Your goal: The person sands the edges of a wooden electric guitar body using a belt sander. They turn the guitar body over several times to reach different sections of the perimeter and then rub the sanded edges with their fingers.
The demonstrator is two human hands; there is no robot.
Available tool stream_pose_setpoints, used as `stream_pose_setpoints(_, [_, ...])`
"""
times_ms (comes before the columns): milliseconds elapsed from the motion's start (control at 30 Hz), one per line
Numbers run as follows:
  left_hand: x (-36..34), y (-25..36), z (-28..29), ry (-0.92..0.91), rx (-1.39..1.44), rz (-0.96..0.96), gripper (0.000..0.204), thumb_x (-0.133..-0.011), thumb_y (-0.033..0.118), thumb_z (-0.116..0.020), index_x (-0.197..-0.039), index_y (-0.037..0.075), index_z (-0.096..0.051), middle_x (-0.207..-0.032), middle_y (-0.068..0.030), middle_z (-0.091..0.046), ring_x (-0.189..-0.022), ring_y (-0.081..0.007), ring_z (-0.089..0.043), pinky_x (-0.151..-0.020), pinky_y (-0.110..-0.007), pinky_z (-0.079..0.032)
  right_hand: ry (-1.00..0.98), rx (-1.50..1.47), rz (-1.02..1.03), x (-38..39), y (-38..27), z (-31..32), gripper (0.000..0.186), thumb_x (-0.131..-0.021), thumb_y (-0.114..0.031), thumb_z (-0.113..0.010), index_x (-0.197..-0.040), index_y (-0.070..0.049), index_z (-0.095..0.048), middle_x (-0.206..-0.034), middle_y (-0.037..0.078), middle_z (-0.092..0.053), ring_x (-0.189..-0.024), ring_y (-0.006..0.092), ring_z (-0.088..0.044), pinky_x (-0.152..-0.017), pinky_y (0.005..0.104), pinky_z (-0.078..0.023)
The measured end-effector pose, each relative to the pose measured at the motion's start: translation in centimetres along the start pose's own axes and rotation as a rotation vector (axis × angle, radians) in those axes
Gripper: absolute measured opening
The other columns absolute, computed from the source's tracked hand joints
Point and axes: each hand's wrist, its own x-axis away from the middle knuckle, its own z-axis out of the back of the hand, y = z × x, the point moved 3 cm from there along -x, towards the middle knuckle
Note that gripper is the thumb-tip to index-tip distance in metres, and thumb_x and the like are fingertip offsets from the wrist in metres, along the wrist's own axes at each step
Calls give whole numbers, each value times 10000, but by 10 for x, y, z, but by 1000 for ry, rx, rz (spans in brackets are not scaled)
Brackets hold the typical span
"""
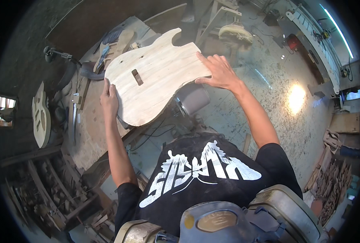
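Observation:
A pale, unfinished wooden guitar body (159, 81) is held up at a slant in the middle of the view, with small holes and a rectangular cutout. My left hand (109, 97) grips its left edge, fingers along the side. My right hand (216, 72) holds the upper right end by the cutaway. Just below the body's right side, a grey cylinder on a machine (193, 100) shows partly, the rest hidden by the wood.
Behind, a worn wooden bench (89, 150) carries tools and wood pieces. Another guitar body (41, 121) stands at left. A metal machine frame (309, 44) runs along the right. Wood offcuts (329, 182) are piled at lower right. Cables lie on the speckled floor (265, 109).

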Motion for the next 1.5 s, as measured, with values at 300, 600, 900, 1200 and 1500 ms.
stream_pose_setpoints(300, [31, -11, 22, 100, 44, 6, 544, -1061, 241, -529, -1551, 29, -426, -1530, -201, -522, -1371, -256, -550, -1121, -322, -404, -39, -19, 74, -16, -11, -7, 1015, -819, -762, -648, -1535, -63, -477, -891, 74, -561, -905, 258, -501, -861, 394, -375])
stream_pose_setpoints(600, [59, 50, -44, 175, -29, 89, 544, -1033, 261, -534, -1521, 30, -472, -1494, -224, -542, -1384, -354, -531, -1126, -380, -418, -152, 38, 104, -18, 78, 9, 1094, -712, -444, -865, -1635, -232, -317, -975, 91, -524, -972, 299, -502, -965, 441, -397])
stream_pose_setpoints(900, [21, 79, -121, 112, 29, 15, 580, -1030, 289, -542, -1546, 46, -439, -1500, -244, -529, -1392, -389, -511, -1151, -411, -395, -103, 246, 44, 8, 139, 26, 1101, -631, 53, -744, -1621, -192, -331, -976, 99, -511, -999, 312, -533, -935, 414, -430])
stream_pose_setpoints(1200, [4, 71, -135, 65, 31, -71, 583, -1015, 255, -575, -1551, 70, -442, -1484, -235, -547, -1370, -399, -528, -1140, -429, -412, -81, 229, -18, 29, 139, 29, 1082, -639, 63, -711, -1623, -174, -330, -976, 96, -529, -995, 314, -541, -930, 421, -431])
stream_pose_setpoints(1500, [4, 43, -56, 29, -37, -4, 560, -1048, 280, -536, -1555, 64, -436, -1510, -211, -540, -1412, -298, -517, -1145, -336, -381, -12, 157, 80, 9, 74, 6, 990, -683, 98, -658, -1601, -125, -365, -971, 90, -544, -958, 304, -534, -875, 420, -415])
